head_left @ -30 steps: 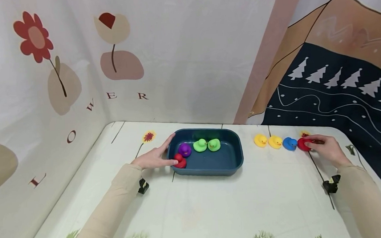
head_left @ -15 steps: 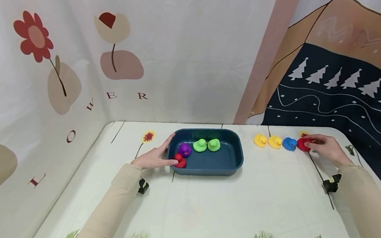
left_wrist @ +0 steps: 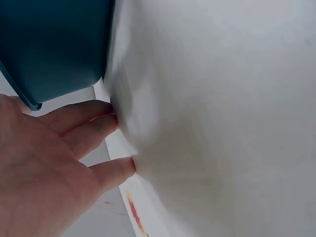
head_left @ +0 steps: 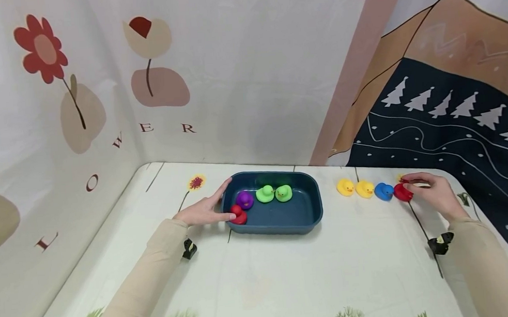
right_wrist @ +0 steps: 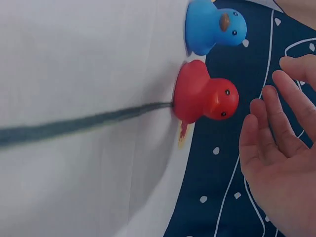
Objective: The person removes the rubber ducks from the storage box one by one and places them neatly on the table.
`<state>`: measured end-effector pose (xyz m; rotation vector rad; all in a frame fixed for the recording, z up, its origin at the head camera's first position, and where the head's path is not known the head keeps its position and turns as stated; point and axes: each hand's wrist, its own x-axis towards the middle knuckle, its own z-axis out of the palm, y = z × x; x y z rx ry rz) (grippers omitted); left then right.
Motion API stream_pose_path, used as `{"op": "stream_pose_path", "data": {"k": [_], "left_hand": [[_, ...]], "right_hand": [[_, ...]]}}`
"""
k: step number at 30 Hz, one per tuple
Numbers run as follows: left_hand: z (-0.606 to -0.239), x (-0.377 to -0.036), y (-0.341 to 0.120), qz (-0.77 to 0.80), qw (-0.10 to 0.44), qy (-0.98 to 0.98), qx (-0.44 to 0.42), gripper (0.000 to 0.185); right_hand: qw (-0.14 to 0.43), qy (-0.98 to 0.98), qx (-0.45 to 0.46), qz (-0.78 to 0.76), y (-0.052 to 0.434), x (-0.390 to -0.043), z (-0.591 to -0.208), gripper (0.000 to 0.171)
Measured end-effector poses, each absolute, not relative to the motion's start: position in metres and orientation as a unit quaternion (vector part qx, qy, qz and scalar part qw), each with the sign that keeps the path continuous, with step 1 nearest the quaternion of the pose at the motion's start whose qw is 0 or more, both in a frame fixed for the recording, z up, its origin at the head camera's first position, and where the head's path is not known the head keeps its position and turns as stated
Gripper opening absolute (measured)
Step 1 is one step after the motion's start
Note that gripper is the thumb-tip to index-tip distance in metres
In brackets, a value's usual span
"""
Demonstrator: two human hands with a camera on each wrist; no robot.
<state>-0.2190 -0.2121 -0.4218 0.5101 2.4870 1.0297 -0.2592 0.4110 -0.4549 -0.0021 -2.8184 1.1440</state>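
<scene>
My left hand (head_left: 204,211) spans the left end of a dark blue bin (head_left: 284,228), thumb at the rim. In the left wrist view several fingers reach straight down to the cloth beside the bin's wall (left_wrist: 54,44). Inside the bin sit a red duck (head_left: 239,215) close to my thumb, a purple duck (head_left: 245,200) and two green ducks (head_left: 265,194). My right hand (head_left: 435,193) is at another red duck (head_left: 403,192). In the right wrist view its loosely bent fingers (right_wrist: 276,118) stand apart from that red duck (right_wrist: 202,94), holding nothing.
Left of that red duck stand a blue duck (head_left: 384,191) and two yellow ducks (head_left: 364,189), forming a row. A patterned cloth (head_left: 278,273) covers the table. Printed curtains (head_left: 240,81) rise behind and at the left, with a dark panel (head_left: 430,118) at right.
My right fingers have loosened and drawn slightly away from the red duck, which shows more of itself. The left hand and bin hold their place, while the head view has shifted slightly.
</scene>
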Motion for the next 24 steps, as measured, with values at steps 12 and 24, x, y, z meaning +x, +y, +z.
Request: {"op": "stream_pose_path", "data": {"k": [12,24], "left_hand": [[-0.422,-0.219,-0.212,0.366,0.2,0.891,0.178,0.102],[-0.421,-0.218,-0.212,0.365,0.201,0.892,0.175,0.103]], "right_hand": [[0.109,-0.908,0.03,0.404,0.414,-0.27,-0.482,0.053],[0.097,-0.881,0.067,0.457,0.376,-0.254,-0.472,0.069]]}}
